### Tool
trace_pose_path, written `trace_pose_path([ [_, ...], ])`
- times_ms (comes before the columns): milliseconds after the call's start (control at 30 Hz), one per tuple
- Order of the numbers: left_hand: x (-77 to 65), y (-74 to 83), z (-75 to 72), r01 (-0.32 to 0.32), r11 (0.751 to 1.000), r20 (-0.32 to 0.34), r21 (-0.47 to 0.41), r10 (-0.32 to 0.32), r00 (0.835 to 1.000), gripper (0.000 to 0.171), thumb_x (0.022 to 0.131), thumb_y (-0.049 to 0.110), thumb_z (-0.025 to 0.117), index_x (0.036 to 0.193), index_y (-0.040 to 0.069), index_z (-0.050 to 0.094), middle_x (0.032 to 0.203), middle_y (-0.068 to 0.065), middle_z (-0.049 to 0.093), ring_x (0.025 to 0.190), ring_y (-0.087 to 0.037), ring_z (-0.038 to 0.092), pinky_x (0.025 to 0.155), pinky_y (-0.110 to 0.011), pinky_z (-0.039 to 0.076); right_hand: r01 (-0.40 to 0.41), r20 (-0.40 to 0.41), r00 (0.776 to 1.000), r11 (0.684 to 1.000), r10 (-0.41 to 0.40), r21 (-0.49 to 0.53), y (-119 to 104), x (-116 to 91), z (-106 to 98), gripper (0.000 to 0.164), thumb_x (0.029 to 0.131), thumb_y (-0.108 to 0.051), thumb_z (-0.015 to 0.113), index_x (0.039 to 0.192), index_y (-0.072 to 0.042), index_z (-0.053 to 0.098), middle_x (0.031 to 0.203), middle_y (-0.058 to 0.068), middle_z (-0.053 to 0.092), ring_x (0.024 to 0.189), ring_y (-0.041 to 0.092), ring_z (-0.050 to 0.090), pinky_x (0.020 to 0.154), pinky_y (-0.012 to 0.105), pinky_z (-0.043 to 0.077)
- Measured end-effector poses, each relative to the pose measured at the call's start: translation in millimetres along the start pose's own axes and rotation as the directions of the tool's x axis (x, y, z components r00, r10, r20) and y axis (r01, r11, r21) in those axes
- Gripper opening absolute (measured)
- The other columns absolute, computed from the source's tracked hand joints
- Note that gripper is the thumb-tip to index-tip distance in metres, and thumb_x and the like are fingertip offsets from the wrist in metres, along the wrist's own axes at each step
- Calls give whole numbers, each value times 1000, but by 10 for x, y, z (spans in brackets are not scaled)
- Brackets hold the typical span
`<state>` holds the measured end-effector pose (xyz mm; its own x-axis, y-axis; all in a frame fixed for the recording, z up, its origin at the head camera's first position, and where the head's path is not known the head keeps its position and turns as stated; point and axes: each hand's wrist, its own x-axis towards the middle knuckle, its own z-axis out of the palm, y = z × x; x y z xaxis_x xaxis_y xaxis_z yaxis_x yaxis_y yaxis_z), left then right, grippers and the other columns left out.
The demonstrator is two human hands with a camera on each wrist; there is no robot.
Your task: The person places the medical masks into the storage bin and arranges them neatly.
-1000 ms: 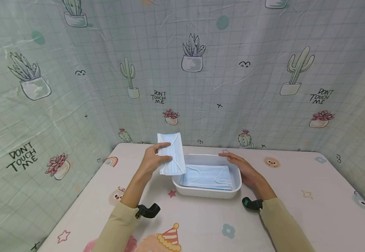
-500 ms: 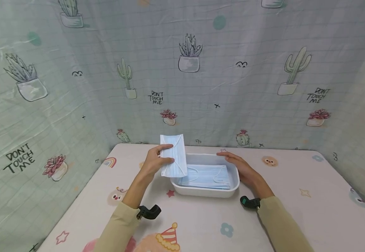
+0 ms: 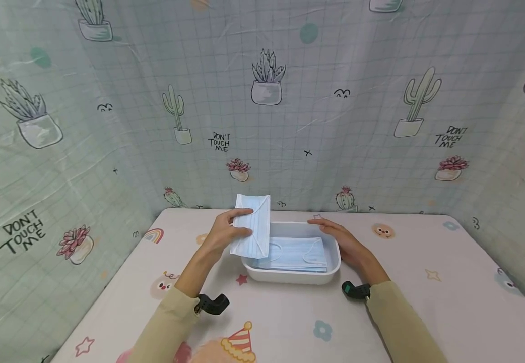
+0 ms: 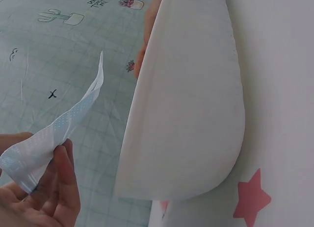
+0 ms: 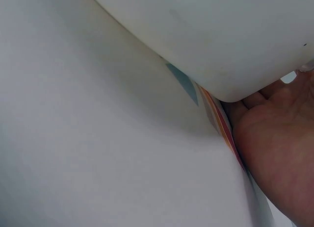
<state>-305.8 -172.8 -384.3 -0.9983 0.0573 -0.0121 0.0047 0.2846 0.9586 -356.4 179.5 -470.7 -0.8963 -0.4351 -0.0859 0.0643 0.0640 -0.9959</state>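
Observation:
In the head view, my left hand point(image 3: 223, 232) pinches a light blue face mask point(image 3: 254, 227) between thumb and fingers, holding it upright over the left end of a white plastic box point(image 3: 285, 276). Seen edge-on in the left wrist view, the mask point(image 4: 64, 124) bends between thumb and fingers beside the box wall point(image 4: 186, 99). More blue masks point(image 3: 294, 252) lie flat in the box, ear loops on top, their left end hidden behind the held one. My right hand point(image 3: 346, 244) rests against the box's back right corner, fingers stretched along the rim.
A white tablecloth point(image 3: 280, 322) with cartoon prints covers the table. Behind and beside it hang grid-patterned curtains point(image 3: 199, 166) with cactus drawings. A dark wrist camera sits on the left wrist point(image 3: 212, 304) and another on the right point(image 3: 355, 291).
My left hand has brought the mask slightly right, farther over the box's left end. My right hand stays at the box corner. The whole head view has shifted a little.

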Motion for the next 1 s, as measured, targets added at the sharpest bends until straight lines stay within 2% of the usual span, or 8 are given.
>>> trace_pose_path([
  [267, 40, 88, 31, -42, 999, 63, 31, 40, 997, 58, 79, 2, 80, 134, 18, 70, 155, -9, 50, 127, -26, 52, 107, -41, 48, -9, -8, 1000, 1000, 9, -6, -18, -13, 3, 45, 110, -31, 44, 153, -18, 50, 170, 5, 30, 159, 35, 21, 126, 60, 20],
  [467, 106, 164, 54, -36, 995, 111, 92, 25, 993, 56, 80, 3, 80, 132, 21, 71, 157, -7, 50, 135, -29, 50, 114, -49, 42, 1, 3, 1000, 1000, -1, -10, -16, -20, 6, 45, 111, -29, 43, 154, -18, 49, 171, 5, 27, 159, 35, 20, 126, 60, 21],
  [633, 176, 228, 62, -30, 993, 159, 112, 11, 987, 56, 78, 3, 81, 131, 23, 72, 158, -6, 46, 144, -31, 41, 120, -56, 34, 7, 8, 1000, 1000, -7, -8, -19, -27, -4, 45, 111, -29, 42, 154, -17, 48, 172, 6, 26, 159, 36, 20, 126, 60, 22],
  [767, 225, 266, 72, -45, 992, 206, 118, 20, 978, 56, 77, 3, 80, 129, 24, 73, 157, -6, 45, 141, -30, 41, 118, -53, 35, 6, 11, 1000, 1000, -6, 11, -16, -25, -1, 46, 111, -27, 42, 155, -15, 47, 171, 6, 27, 159, 36, 21, 126, 60, 22],
  [1000, 330, 287, 81, -101, 986, 280, 136, 60, 958, 59, 73, 1, 81, 128, 22, 74, 152, -4, 53, 133, -26, 45, 109, -41, 38, -1, 2, 1000, 1000, 1, 4, -21, -31, 2, 46, 111, -26, 42, 156, -16, 46, 172, 8, 25, 159, 37, 20, 126, 61, 20],
])
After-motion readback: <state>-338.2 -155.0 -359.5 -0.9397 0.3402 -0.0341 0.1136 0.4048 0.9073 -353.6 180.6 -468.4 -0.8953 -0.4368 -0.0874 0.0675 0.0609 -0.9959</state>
